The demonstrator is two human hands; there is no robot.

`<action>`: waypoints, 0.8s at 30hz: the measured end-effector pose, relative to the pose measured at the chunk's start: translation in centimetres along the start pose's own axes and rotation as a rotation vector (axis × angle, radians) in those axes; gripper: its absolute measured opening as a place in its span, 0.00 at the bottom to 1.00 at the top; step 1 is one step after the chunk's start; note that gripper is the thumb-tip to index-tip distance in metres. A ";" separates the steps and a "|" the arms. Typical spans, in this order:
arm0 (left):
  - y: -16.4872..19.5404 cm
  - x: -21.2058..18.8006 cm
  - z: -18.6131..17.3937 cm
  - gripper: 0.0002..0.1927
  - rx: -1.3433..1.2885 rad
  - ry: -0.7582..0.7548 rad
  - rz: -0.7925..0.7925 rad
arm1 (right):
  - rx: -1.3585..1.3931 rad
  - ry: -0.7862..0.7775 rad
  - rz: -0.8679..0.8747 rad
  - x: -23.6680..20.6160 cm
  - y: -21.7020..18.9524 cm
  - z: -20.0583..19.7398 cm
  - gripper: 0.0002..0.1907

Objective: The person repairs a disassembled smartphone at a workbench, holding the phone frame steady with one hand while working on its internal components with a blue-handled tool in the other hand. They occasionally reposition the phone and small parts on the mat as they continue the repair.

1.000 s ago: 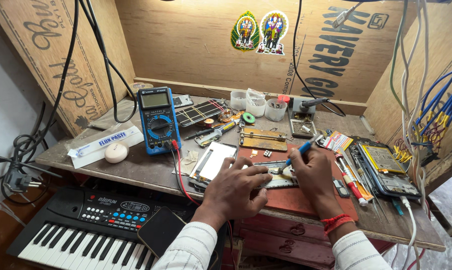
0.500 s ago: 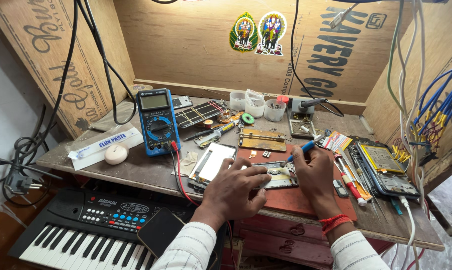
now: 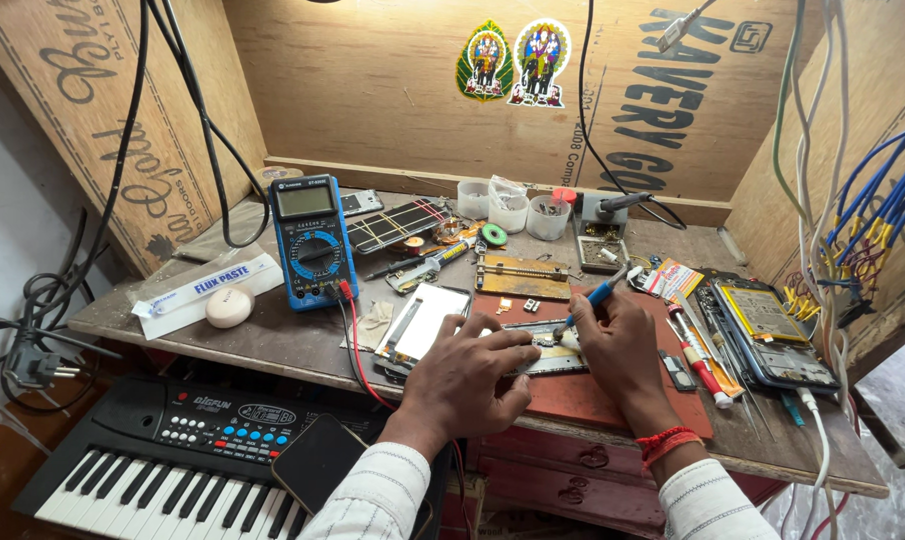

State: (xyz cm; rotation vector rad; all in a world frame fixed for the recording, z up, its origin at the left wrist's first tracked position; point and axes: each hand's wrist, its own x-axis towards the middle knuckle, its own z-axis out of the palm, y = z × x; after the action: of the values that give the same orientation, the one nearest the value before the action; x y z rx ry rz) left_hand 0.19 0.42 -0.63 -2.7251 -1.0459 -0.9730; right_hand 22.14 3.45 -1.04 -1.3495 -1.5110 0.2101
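Little has moved since the earlier frames: both hands stay put. Nearest, the left hand lies flat, fingers spread, pressing down an opened phone on the red mat. The right hand pinches a blue-handled screwdriver, tip on the phone. Likely mid-unscrewing; next needs steady downward pressure. Farther back on the surface stands a blue multimeter.

White paste box far left, blue multimeter's grey screen, two wall stickers

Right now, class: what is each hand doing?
Left hand: open, pressing down on the opened phone.
Right hand: closed around a blue-handled tool.
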 end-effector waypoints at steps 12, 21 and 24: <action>0.1 0.0 -0.1 0.18 -0.011 -0.001 -0.003 | -0.072 -0.003 0.011 0.0 -0.3 0.2 0.16; 0.1 0.0 0.0 0.18 -0.001 -0.003 -0.008 | -0.005 0.020 -0.071 -0.1 -0.6 0.0 0.15; 0.0 0.0 0.0 0.18 -0.008 -0.010 -0.016 | -0.033 0.007 0.151 -0.1 -0.6 -0.1 0.16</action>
State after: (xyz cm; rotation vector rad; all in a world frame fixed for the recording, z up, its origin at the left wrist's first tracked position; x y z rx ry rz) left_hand 0.21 0.44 -0.61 -2.7348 -1.0687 -0.9696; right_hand 21.81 3.18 -0.64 -1.4913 -1.4131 0.2767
